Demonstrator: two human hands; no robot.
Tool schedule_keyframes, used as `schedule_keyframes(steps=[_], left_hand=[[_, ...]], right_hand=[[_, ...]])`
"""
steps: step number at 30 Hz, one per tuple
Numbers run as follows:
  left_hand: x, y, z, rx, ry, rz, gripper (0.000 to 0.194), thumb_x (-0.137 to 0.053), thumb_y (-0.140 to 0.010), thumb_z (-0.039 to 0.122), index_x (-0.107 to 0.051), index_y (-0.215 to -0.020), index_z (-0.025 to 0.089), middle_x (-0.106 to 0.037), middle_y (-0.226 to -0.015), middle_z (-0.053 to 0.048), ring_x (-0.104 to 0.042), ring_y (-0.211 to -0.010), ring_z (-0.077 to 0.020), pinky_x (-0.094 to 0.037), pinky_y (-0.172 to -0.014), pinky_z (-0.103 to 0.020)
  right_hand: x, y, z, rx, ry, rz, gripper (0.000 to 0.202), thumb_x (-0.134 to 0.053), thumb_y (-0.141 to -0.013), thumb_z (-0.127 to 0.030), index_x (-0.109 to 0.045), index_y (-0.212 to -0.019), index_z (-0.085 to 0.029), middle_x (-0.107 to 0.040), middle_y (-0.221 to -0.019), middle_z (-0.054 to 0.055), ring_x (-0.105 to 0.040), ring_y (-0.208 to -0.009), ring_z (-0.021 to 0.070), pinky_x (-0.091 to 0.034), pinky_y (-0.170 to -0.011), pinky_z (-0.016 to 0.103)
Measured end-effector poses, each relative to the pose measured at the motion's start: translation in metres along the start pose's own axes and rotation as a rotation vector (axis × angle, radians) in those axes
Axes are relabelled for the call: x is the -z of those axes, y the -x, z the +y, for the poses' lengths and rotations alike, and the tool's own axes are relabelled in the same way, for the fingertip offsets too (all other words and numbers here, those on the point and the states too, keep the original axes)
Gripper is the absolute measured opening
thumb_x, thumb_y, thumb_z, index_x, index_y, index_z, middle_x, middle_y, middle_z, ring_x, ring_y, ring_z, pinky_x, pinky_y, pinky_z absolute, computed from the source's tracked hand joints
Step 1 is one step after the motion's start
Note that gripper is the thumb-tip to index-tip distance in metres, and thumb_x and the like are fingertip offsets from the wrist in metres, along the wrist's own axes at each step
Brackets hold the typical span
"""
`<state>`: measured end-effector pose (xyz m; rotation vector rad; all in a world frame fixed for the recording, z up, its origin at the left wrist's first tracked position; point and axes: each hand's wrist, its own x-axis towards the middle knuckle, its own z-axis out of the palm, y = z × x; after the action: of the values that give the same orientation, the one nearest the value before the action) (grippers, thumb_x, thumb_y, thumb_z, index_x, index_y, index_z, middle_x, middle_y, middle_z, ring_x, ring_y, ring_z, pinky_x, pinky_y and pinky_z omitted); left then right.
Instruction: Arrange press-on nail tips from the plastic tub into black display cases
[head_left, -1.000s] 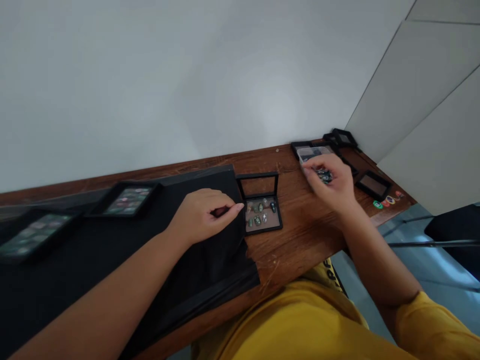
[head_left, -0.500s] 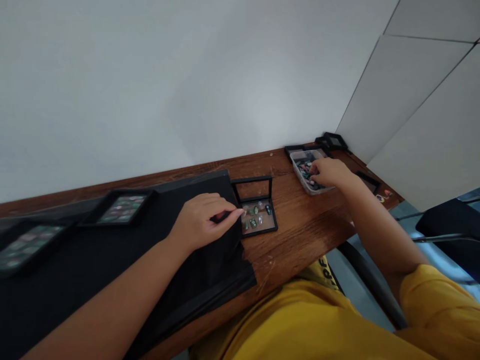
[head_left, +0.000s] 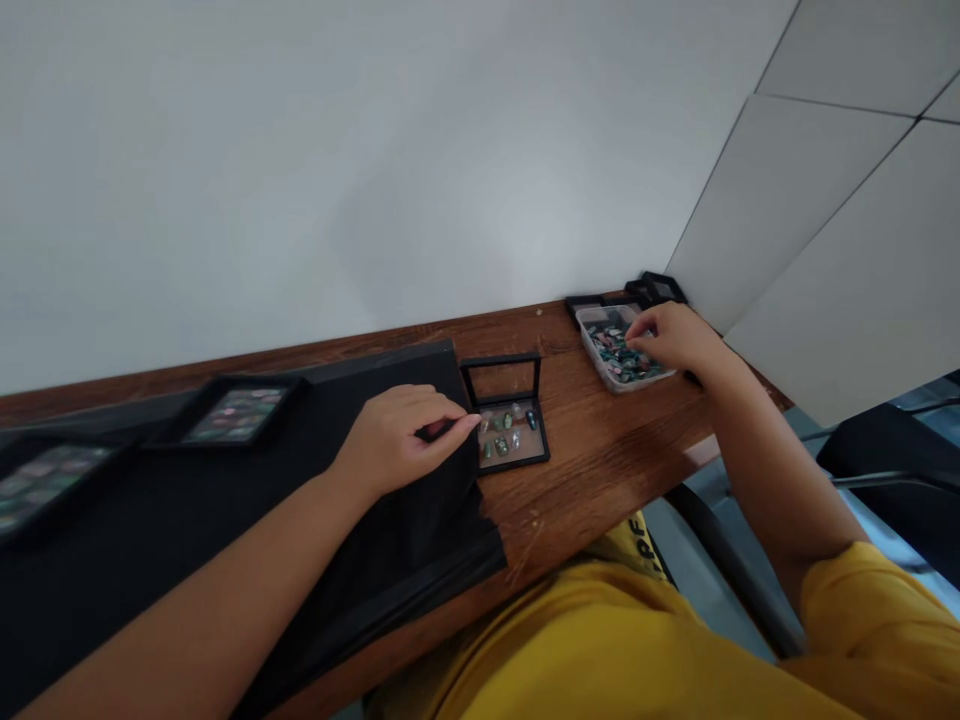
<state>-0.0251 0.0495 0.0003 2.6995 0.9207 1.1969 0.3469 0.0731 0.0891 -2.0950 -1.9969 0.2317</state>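
Observation:
My left hand is closed in a pinch, its thumb and finger tips at the left edge of a small black display case. Whatever those tips hold is too small to make out. The case stands with its lid raised, and several green and clear press-on nails lie in two rows inside. My right hand hovers over a clear plastic tub heaped with small glossy pieces like press-on nails. Its thumb and fingers are pinched together; anything between them is hidden.
Two black cases with nails lie on a black mat at the left. Behind the tub, more black cases sit near the wall. A white panel stands right of the wooden table.
My right hand has lifted out of the tub's contents and shifted slightly right, uncovering more of the pieces. My left hand stays at the case's edge.

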Motion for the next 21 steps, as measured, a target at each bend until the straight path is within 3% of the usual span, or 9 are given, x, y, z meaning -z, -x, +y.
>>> schedule_keyframes(steps=[2, 4, 8, 12, 17, 21], left_hand=[[0.0, 0.0, 0.0, 0.014, 0.003, -0.001, 0.036, -0.06, -0.102, 0.038, -0.07, -0.071, 0.024, -0.061, -0.056, 0.004, -0.054, -0.053, -0.0142, -0.044, -0.061, -0.03], [0.0, 0.0, 0.001, 0.022, 0.002, -0.006, 0.037, -0.059, -0.103, 0.04, -0.071, -0.071, 0.024, -0.063, -0.057, 0.003, -0.056, -0.055, -0.0148, -0.045, -0.061, -0.03], [-0.001, 0.0, 0.003, 0.024, 0.004, -0.03, 0.039, -0.06, -0.103, 0.047, -0.076, -0.075, 0.026, -0.068, -0.06, 0.002, -0.06, -0.057, -0.0155, -0.047, -0.065, -0.03], [-0.002, 0.001, 0.0, 0.023, 0.003, -0.035, 0.042, -0.059, -0.104, 0.052, -0.076, -0.075, 0.026, -0.071, -0.062, 0.001, -0.063, -0.059, -0.0163, -0.049, -0.066, -0.03], [-0.001, 0.001, 0.001, 0.013, -0.013, -0.034, 0.042, -0.056, -0.106, 0.046, -0.074, -0.073, 0.026, -0.072, -0.064, 0.001, -0.065, -0.06, -0.0161, -0.048, -0.067, -0.031], [-0.001, -0.002, 0.015, -0.08, -0.004, -0.025, 0.029, -0.062, -0.105, 0.042, -0.077, -0.088, 0.025, -0.074, -0.067, 0.002, -0.066, -0.06, -0.0152, -0.049, -0.066, -0.029]], right_hand=[[0.007, 0.009, -0.007, 0.048, -0.109, 0.044, 0.015, -0.074, -0.083, -0.026, -0.083, -0.086, -0.015, -0.065, -0.064, 0.002, -0.055, -0.06, 0.0149, -0.039, -0.062, 0.032], [0.01, 0.022, -0.021, 0.155, -0.294, -0.009, 0.017, -0.076, -0.083, -0.031, -0.083, -0.087, -0.016, -0.067, -0.067, 0.002, -0.054, -0.061, 0.0138, -0.039, -0.062, 0.031], [-0.003, 0.046, -0.065, 0.447, -0.589, -0.416, 0.016, -0.077, -0.085, -0.031, -0.082, -0.087, -0.016, -0.074, -0.079, 0.003, -0.058, -0.069, 0.0129, -0.043, -0.067, 0.028], [-0.032, 0.048, -0.096, 0.476, -0.5, -0.578, 0.007, -0.075, -0.084, -0.014, -0.081, -0.08, -0.014, -0.064, -0.064, -0.003, -0.053, -0.062, 0.0096, -0.04, -0.066, 0.026], [-0.051, 0.038, -0.097, 0.453, -0.498, -0.605, 0.007, -0.075, -0.084, -0.008, -0.079, -0.08, -0.013, -0.063, -0.063, -0.004, -0.05, -0.06, 0.0081, -0.04, -0.067, 0.025], [-0.054, 0.038, -0.088, 0.499, -0.737, -0.661, 0.002, -0.075, -0.086, -0.015, -0.076, -0.085, -0.014, -0.068, -0.073, -0.003, -0.056, -0.067, 0.0089, -0.044, -0.07, 0.024]])
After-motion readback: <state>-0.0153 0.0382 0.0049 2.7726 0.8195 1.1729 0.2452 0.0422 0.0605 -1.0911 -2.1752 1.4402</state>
